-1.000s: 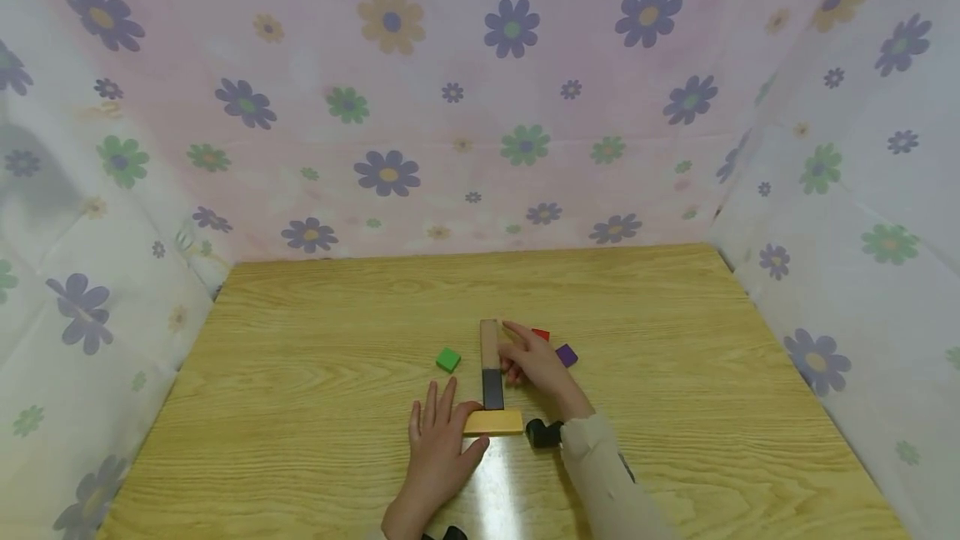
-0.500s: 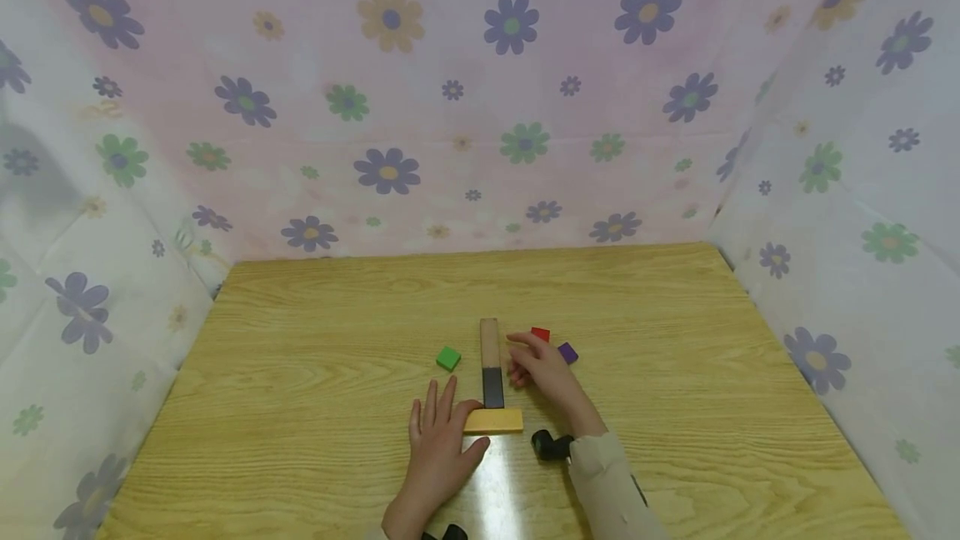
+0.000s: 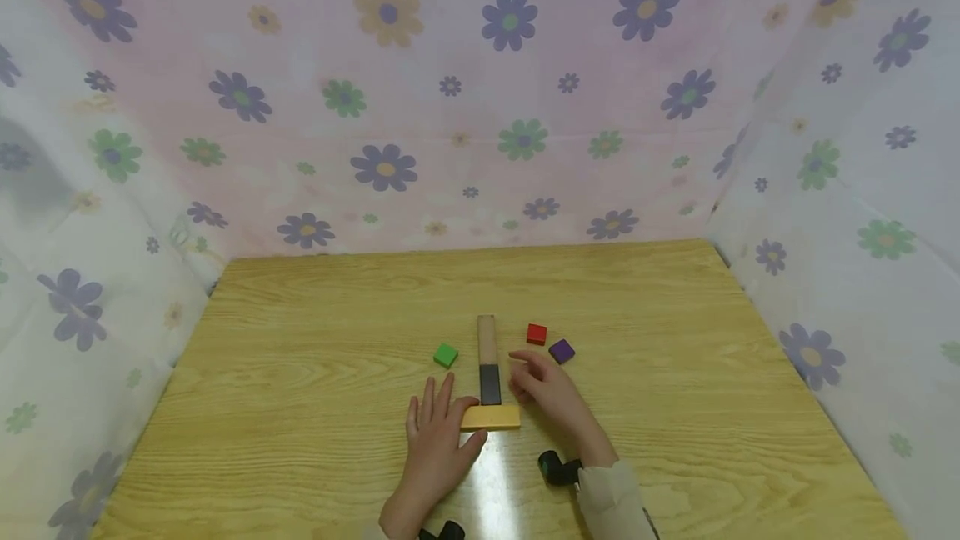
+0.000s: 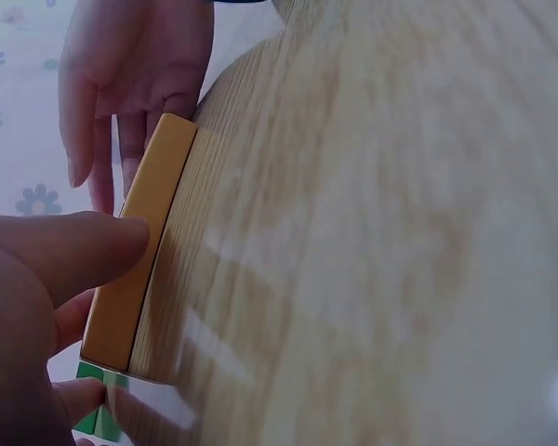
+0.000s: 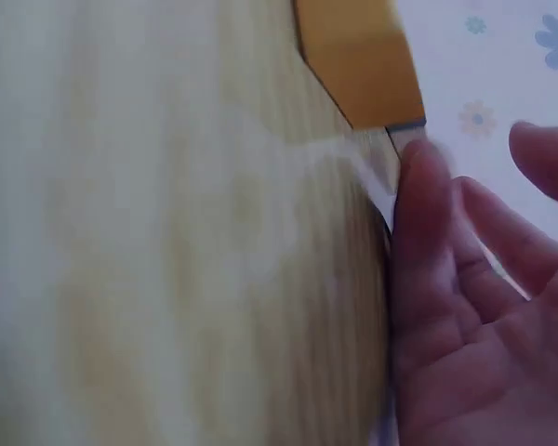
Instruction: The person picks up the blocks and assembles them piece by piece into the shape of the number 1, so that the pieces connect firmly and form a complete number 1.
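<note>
In the head view my left hand [image 3: 437, 457] pinches the left end of a yellow block [image 3: 495, 417] lying crosswise on the table, thumb on its near side and index finger on its far side. The thumb [image 4: 121, 243] presses against that block in the left wrist view. Behind it a black block [image 3: 490, 384] and a bare wood block [image 3: 487, 340] lie end to end, forming a line away from me. My right hand [image 3: 551, 394] hovers just right of the black block, fingers loosely curled around nothing. Its fingers are near the yellow block's end in the right wrist view.
A green block [image 3: 446, 355] lies left of the line. To the right are a red block [image 3: 536, 334] and a purple block [image 3: 562, 351]. The wooden table [image 3: 315, 307] meets flowered cloth walls [image 3: 420, 132] at its back and sides.
My right hand has drawn back from the wood block, toward me and slightly right, uncovering the red and purple blocks. The left hand stays on the yellow block.
</note>
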Demonstrator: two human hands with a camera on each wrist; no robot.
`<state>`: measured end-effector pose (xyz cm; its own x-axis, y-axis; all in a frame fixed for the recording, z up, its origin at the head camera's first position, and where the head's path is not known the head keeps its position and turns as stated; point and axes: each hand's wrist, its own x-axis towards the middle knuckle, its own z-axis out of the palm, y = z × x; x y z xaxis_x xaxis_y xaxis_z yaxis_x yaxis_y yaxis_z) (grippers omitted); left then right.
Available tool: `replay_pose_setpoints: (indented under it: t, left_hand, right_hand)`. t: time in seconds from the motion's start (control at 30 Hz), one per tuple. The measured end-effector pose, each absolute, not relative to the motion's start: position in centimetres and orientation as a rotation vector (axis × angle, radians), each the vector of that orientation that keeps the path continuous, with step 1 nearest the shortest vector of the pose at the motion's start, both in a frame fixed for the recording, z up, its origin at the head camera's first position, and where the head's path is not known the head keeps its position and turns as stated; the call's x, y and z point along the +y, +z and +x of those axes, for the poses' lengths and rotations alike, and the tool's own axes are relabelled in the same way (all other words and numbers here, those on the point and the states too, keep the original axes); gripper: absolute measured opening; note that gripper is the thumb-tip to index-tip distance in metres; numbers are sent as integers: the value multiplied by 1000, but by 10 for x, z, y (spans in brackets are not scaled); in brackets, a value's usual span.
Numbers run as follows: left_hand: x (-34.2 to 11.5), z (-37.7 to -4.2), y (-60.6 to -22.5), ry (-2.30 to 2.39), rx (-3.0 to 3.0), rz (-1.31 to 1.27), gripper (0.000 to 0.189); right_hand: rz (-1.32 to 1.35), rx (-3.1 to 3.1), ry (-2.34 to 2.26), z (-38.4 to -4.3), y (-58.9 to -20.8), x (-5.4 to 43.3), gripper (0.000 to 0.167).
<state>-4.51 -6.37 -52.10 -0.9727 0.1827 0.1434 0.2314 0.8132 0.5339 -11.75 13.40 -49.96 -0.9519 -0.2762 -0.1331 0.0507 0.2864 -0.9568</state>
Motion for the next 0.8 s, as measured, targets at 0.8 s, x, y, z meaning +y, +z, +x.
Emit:
replay_pose_setpoints:
  t: [0.8]
  left_hand:
    - [-63,-45,-522,-880,-2882,-344,36]
  right_hand:
    - [-271,2692,-1069,-163,-492,103,58]
